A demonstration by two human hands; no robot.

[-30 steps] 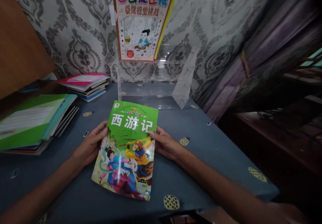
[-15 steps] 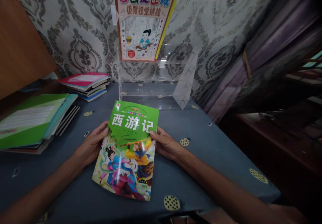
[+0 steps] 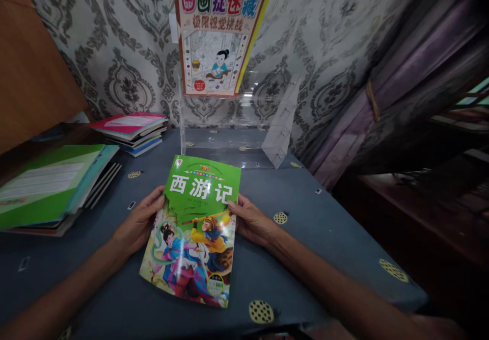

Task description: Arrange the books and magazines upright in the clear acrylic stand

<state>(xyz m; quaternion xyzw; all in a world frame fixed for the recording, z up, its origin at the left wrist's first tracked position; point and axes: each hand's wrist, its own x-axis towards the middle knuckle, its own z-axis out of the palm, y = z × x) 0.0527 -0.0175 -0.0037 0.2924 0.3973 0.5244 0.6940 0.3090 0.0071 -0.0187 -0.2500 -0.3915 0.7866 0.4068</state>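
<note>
Green book (image 3: 193, 230) still in both grips (image 3: 139, 223) (image 3: 252, 220)

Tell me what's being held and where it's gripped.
A green-topped book, held by its two side edges: left hand on one, right hand on the other.

A green-topped book (image 3: 193, 233) is held by the left hand (image 3: 140, 218) at its nine o'clock and the right hand (image 3: 252, 219) at three; towards one, a clear rack (image 3: 244, 125) is seen.
</note>
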